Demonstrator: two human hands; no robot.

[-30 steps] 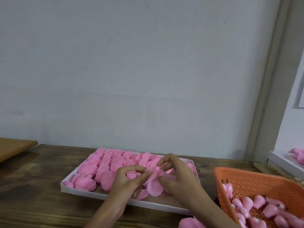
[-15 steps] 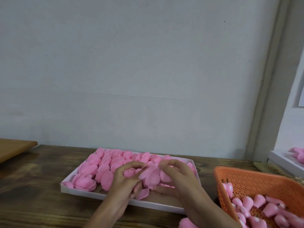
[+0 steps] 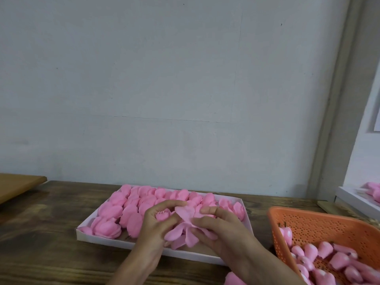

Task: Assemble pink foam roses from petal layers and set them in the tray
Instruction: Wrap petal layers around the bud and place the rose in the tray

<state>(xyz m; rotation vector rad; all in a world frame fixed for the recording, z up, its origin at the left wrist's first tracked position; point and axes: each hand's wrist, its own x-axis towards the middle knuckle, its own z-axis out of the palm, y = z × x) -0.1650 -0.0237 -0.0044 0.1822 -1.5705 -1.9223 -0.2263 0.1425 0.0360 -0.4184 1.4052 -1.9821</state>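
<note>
Petal layer of pink foam, its lobes splayed, hung over the near side of the white tray, held between both hands. The left hand curled round a small rose bud and touched the layer's left edge. The right hand pinched its right lobes between thumb and fingers. Finished roses crowded the tray's far and left parts. On the right, an orange basket of loose buds sat on the wooden table.
</note>
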